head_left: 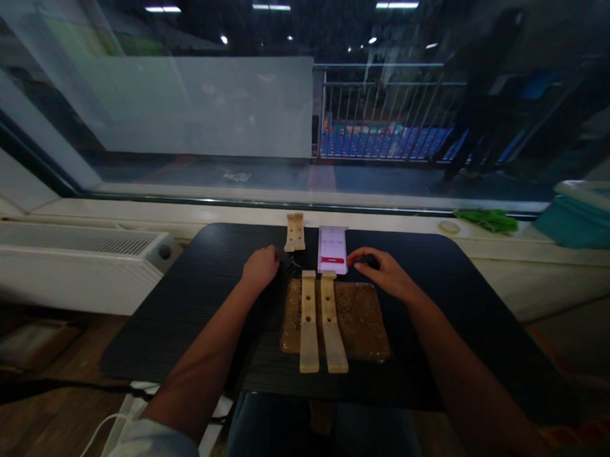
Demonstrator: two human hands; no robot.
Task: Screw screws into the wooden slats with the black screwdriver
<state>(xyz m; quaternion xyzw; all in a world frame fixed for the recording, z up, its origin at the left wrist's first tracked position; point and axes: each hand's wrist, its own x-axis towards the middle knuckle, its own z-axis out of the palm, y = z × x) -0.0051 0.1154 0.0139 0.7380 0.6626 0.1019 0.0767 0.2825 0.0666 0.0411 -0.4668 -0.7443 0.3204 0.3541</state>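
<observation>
Two long wooden slats (320,320) with holes lie side by side on a brown board (362,320) on the dark table (192,304). A shorter pair of wooden pieces (295,231) lies at the table's far edge. Beside them a phone (332,249) shows a lit white and red screen. My left hand (260,267) rests curled on the table left of the board, close to a small dark object (294,263). My right hand (383,271) is closed around a small dark and red thing (362,260) just right of the phone.
A window sill runs behind the table, holding a green cloth (488,219), a small round disc (449,227) and a teal container (583,215). A white radiator (78,260) stands to the left. White cables (102,431) lie on the wooden floor below.
</observation>
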